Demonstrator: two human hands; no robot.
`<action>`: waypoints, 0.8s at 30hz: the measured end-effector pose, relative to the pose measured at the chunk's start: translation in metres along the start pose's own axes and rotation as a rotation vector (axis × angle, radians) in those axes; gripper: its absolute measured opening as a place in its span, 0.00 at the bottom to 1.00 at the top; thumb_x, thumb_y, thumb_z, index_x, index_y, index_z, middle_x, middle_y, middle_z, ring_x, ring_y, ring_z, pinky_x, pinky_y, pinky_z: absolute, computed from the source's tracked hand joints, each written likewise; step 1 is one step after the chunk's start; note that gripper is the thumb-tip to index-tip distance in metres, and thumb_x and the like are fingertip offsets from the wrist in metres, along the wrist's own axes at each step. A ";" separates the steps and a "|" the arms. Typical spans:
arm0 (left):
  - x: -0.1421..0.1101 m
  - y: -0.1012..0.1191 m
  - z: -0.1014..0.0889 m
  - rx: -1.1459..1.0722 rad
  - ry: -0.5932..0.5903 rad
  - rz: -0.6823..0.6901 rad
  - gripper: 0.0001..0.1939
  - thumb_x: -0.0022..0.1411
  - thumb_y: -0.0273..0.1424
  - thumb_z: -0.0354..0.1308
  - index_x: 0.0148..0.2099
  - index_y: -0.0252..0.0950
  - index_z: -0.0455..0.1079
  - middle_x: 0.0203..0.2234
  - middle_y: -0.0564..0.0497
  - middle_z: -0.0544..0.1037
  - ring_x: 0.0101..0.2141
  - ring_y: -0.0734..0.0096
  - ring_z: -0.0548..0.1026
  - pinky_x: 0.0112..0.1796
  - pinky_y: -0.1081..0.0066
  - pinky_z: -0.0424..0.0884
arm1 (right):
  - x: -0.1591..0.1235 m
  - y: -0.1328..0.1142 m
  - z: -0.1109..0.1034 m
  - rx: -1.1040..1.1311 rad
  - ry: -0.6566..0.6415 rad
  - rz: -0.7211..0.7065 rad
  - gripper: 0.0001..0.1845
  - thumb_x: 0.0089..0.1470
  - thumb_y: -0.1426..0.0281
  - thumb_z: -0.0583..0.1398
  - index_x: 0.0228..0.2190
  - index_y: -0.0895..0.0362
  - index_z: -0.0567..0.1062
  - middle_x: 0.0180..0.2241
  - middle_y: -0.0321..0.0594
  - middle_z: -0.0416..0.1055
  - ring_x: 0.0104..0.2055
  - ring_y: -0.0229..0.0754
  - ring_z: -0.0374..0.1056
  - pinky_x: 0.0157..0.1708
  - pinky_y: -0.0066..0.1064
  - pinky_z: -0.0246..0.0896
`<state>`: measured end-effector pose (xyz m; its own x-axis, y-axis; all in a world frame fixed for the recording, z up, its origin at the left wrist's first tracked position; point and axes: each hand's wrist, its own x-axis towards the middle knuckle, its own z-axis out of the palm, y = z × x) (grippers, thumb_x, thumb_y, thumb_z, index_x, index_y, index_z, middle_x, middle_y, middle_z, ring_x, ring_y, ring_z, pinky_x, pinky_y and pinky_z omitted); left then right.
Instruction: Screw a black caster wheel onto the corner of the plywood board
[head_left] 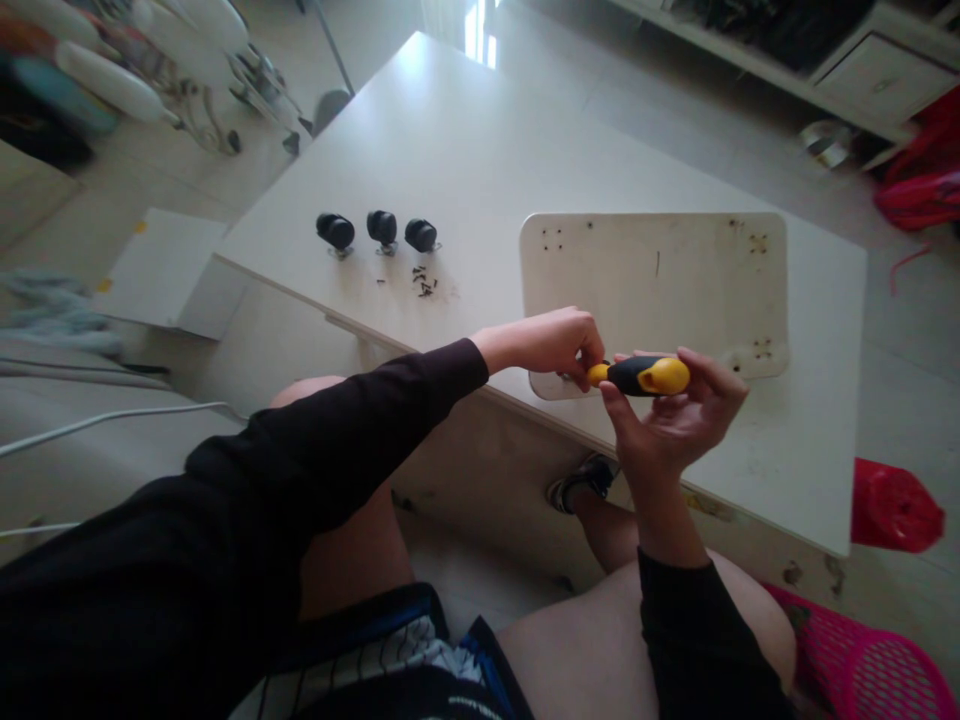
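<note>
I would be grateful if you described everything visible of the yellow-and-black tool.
The yellow-and-black tool has a thick, rounded handle, apparently plastic or rubber: black in the middle, yellow at both ends, with a hollow in the right end. It lies nearly sideways across the view, above the near edge of the pale board. The right hand holds it with thumb and fingers; the left hand curls at its left end, seemingly touching it. Any shaft is hidden.
</note>
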<state>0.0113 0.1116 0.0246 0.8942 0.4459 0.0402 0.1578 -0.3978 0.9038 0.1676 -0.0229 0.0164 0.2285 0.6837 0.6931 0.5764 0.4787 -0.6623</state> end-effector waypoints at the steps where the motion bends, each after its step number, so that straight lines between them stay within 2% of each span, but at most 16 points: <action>1: 0.001 -0.001 0.000 0.018 0.016 0.006 0.07 0.51 0.19 0.70 0.32 0.34 0.86 0.18 0.56 0.75 0.22 0.78 0.69 0.31 0.73 0.64 | 0.000 0.001 -0.001 -0.018 0.015 0.010 0.37 0.49 0.56 0.77 0.57 0.44 0.70 0.49 0.39 0.71 0.43 0.45 0.79 0.40 0.41 0.82; 3: 0.001 -0.002 0.000 0.041 0.028 0.012 0.07 0.50 0.19 0.72 0.31 0.35 0.87 0.18 0.56 0.76 0.23 0.78 0.69 0.31 0.73 0.64 | 0.002 0.004 -0.004 -0.050 0.002 0.021 0.38 0.49 0.54 0.76 0.57 0.45 0.69 0.50 0.40 0.72 0.46 0.46 0.78 0.41 0.41 0.81; 4: 0.001 -0.002 -0.001 0.046 0.026 0.014 0.07 0.50 0.19 0.72 0.32 0.35 0.87 0.18 0.56 0.76 0.23 0.78 0.69 0.32 0.73 0.64 | 0.005 0.005 -0.008 -0.060 -0.050 0.023 0.39 0.49 0.55 0.76 0.58 0.45 0.69 0.51 0.41 0.72 0.48 0.47 0.77 0.44 0.44 0.81; 8: 0.001 -0.003 -0.002 0.052 0.005 0.024 0.07 0.52 0.20 0.72 0.33 0.35 0.87 0.19 0.57 0.76 0.24 0.78 0.68 0.32 0.72 0.63 | 0.019 0.019 -0.026 -0.166 -0.424 0.096 0.45 0.47 0.58 0.77 0.62 0.45 0.67 0.52 0.41 0.76 0.52 0.50 0.77 0.57 0.53 0.76; 10: 0.001 -0.004 -0.002 0.050 -0.003 0.027 0.06 0.52 0.20 0.73 0.32 0.35 0.87 0.19 0.57 0.76 0.24 0.77 0.67 0.33 0.72 0.63 | 0.021 0.029 -0.033 -0.244 -0.552 0.170 0.48 0.46 0.58 0.77 0.64 0.45 0.67 0.52 0.42 0.78 0.54 0.52 0.76 0.59 0.55 0.73; 12: 0.001 -0.004 -0.002 0.041 -0.001 0.019 0.05 0.52 0.21 0.74 0.31 0.35 0.86 0.19 0.57 0.75 0.24 0.77 0.67 0.33 0.71 0.63 | 0.019 0.039 -0.036 -0.292 -0.625 0.214 0.48 0.47 0.60 0.76 0.66 0.46 0.67 0.54 0.44 0.78 0.55 0.53 0.75 0.61 0.57 0.71; 14: 0.001 -0.004 -0.001 0.028 0.003 0.001 0.04 0.51 0.22 0.75 0.31 0.35 0.86 0.19 0.57 0.75 0.25 0.76 0.67 0.34 0.71 0.63 | 0.015 0.049 -0.034 -0.315 -0.641 0.224 0.46 0.48 0.63 0.75 0.66 0.47 0.69 0.54 0.44 0.78 0.54 0.52 0.74 0.61 0.56 0.71; 18: 0.002 -0.004 -0.001 0.020 -0.003 -0.016 0.04 0.51 0.23 0.76 0.31 0.35 0.86 0.20 0.56 0.76 0.25 0.75 0.68 0.34 0.70 0.63 | 0.011 0.059 -0.027 -0.346 -0.554 0.232 0.41 0.47 0.69 0.71 0.63 0.47 0.72 0.50 0.42 0.78 0.51 0.51 0.73 0.58 0.53 0.71; 24: 0.000 -0.001 0.000 0.031 0.026 0.007 0.05 0.51 0.22 0.76 0.29 0.35 0.85 0.21 0.56 0.77 0.25 0.76 0.69 0.34 0.70 0.64 | 0.020 0.051 -0.025 -0.294 -0.543 0.286 0.35 0.47 0.67 0.70 0.58 0.49 0.76 0.50 0.42 0.79 0.54 0.53 0.75 0.58 0.53 0.71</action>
<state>0.0113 0.1120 0.0235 0.8843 0.4634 0.0573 0.1651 -0.4251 0.8900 0.2213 0.0012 0.0034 0.0212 0.9775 0.2100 0.7587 0.1211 -0.6401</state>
